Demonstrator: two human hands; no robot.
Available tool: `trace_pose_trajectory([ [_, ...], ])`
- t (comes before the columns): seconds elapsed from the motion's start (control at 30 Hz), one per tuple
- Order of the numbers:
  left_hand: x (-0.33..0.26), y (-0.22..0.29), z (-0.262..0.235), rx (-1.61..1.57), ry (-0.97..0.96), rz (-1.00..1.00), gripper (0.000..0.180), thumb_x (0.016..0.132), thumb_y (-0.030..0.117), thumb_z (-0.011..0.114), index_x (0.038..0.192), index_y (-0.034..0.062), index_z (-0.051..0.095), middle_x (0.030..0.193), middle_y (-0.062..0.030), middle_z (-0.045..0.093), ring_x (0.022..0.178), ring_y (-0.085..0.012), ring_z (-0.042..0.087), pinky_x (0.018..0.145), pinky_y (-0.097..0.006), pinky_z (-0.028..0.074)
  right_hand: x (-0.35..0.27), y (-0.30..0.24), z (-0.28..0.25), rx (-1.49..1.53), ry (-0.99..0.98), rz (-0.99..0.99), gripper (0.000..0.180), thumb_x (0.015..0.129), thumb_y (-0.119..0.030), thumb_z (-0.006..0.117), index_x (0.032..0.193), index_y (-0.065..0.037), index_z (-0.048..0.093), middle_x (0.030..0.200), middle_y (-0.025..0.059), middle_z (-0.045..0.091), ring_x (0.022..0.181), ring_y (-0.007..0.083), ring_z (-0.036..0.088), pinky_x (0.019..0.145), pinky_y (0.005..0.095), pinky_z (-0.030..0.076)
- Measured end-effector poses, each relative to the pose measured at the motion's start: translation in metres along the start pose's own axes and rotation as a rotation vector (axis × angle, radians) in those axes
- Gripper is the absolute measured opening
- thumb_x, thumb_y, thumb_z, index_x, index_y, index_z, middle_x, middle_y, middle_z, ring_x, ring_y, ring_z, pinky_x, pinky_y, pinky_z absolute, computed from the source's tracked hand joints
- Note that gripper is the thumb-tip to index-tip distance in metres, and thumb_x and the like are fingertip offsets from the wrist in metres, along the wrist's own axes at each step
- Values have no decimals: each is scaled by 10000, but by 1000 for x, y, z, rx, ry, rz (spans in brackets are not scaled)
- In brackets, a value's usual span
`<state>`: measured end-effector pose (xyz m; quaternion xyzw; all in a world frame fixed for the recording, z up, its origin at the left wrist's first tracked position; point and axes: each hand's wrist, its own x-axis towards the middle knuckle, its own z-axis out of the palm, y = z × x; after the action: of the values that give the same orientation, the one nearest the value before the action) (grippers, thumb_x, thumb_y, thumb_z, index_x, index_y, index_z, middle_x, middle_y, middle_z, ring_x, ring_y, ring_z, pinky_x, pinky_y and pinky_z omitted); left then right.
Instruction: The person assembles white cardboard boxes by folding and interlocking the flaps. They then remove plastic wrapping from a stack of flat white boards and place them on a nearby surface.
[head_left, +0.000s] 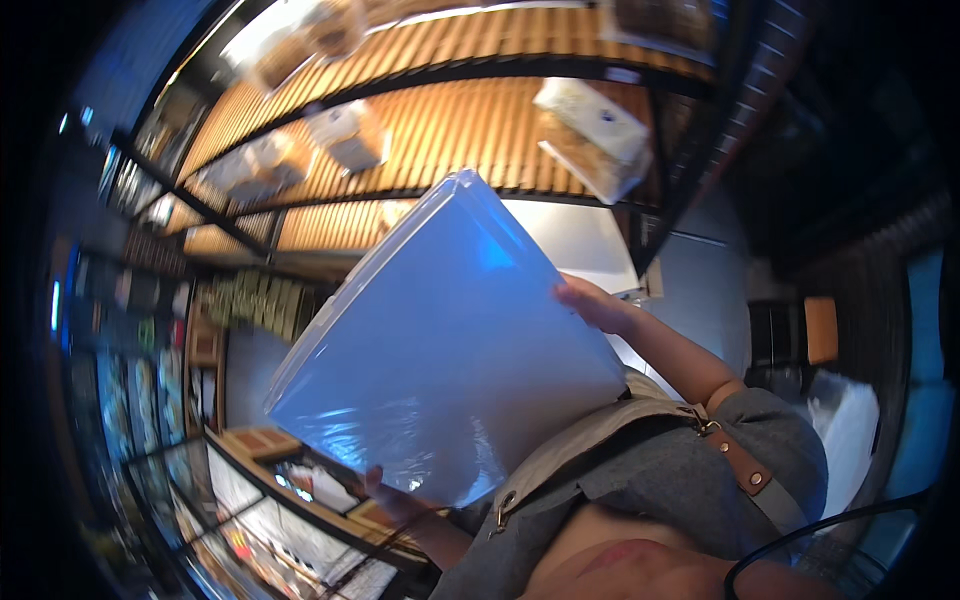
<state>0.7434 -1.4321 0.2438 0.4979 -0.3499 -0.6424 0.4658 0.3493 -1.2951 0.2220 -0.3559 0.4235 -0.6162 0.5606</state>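
Note:
A large, flat, white square package (440,330) in shiny clear plastic film is held up in front of my chest, tilted with one corner pointing away. What is inside the film I cannot make out. My right hand (595,304) grips its right edge; most of those fingers are hidden under it. At its near left edge, my left hand (392,497) supports it with the thumb showing and the other fingers out of sight. The package's near corner meets my beige apron (580,430).
Beyond the package rises a dark metal rack with slatted wooden shelves (450,130). Bagged bread (595,135) sits at its right, more bags (348,135) at its left. Green stacked items (262,303) are low on the left. A glass-sided case (270,520) stands at lower left.

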Motion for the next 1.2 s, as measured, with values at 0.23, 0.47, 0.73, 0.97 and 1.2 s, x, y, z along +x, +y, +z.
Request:
trace_pose_trajectory([
  [0.23, 64, -98, 104, 81, -730, -172, 665, 841, 420, 576, 1312, -45, 512, 1182, -169, 617, 1039, -304, 626, 874, -439, 521, -193, -4, -17, -126, 777, -178, 902, 873, -503, 717, 1531, -39, 310, 1449, 147, 454, 1333, 239, 438, 1103, 413, 369],
  [0.47, -128, -146, 244, 347, -1297, -378, 677, 838, 232, 654, 1440, 31, 415, 1244, -158, 581, 1112, -273, 600, 912, -424, 520, -441, 69, 78, 64, 1513, -314, 824, 850, -360, 763, 1490, -17, 374, 1388, 156, 523, 1252, 246, 523, 1056, 364, 414],
  [0.73, -358, -262, 272, 776, -1945, -164, 605, 935, 206, 682, 1423, -9, 396, 1319, -171, 553, 1183, -248, 547, 1007, -369, 439, -629, 157, 213, 365, 2158, -497, 759, 871, -286, 756, 1457, 45, 403, 1287, 189, 600, 1105, 224, 617, 915, 334, 506],
  [0.97, -531, -367, 298, 834, -2362, -54, 573, 915, 220, 726, 1363, -24, 465, 1238, -156, 605, 1108, -215, 588, 954, -344, 478, -737, 239, 238, 350, 2403, -642, 504, 963, -246, 648, 1384, -8, 508, 1150, 99, 654, 984, 151, 634, 842, 300, 517],
  [1.2, -709, -510, 380, 648, -2560, -197, 568, 908, 200, 747, 1357, -28, 483, 1203, -137, 622, 1091, -199, 596, 937, -312, 486, -850, 241, 143, 274, 2625, -668, 514, 1017, -300, 572, 1415, 7, 465, 1276, 115, 603, 1133, 172, 580, 970, 294, 457],
])
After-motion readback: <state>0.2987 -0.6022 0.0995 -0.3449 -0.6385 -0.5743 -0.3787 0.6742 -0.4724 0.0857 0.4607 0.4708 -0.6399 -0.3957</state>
